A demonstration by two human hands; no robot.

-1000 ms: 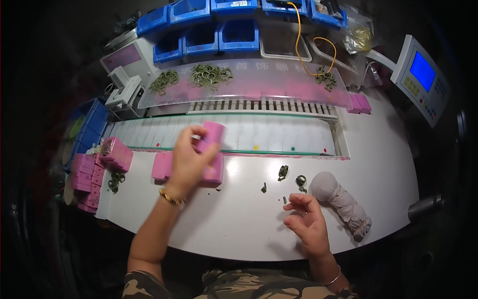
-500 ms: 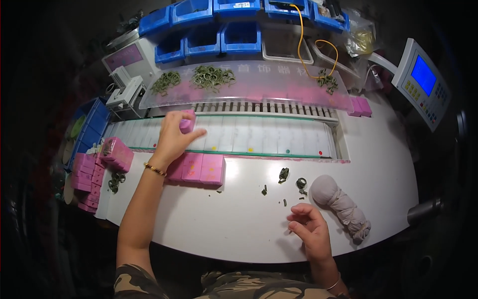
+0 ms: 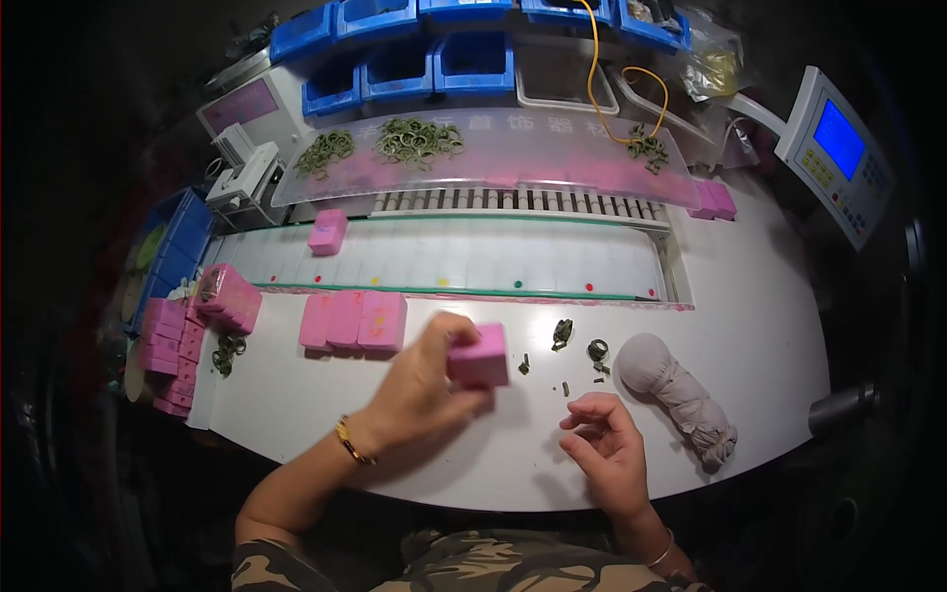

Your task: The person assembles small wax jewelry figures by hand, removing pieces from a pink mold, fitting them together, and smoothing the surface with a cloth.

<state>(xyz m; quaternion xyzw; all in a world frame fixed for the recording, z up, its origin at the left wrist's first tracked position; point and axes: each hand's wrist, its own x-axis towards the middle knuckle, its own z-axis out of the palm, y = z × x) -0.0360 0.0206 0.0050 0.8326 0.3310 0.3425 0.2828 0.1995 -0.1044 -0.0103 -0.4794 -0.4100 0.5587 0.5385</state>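
My left hand [image 3: 414,390] is closed round a pink block [image 3: 481,357], held over the white table in front of me. Just left of it, three pink blocks [image 3: 383,321] stand side by side in a row. Another pink block [image 3: 327,233] sits on the far left of the pale slatted conveyor [image 3: 473,252]. My right hand [image 3: 614,456] hovers low over the table with fingers curved and thumb apart, holding nothing I can see. Beyond it lie small dark green pieces [image 3: 562,333] and a dark green ring [image 3: 598,349]. A grey cloth bundle [image 3: 676,395] is beside that hand.
Green rings [image 3: 419,143] lie in heaps on a clear sheet [image 3: 543,178] above rollers [image 3: 513,202]. Blue bins [image 3: 473,69] line the back. Pink blocks are stacked [image 3: 168,335] at far left. A control panel [image 3: 837,153] stands at right, its yellow cable [image 3: 593,69] hanging nearby.
My left hand has left the block on the conveyor and come down toward me, now holding the block from the row's right end. The conveyor block and coloured dots have shifted left.
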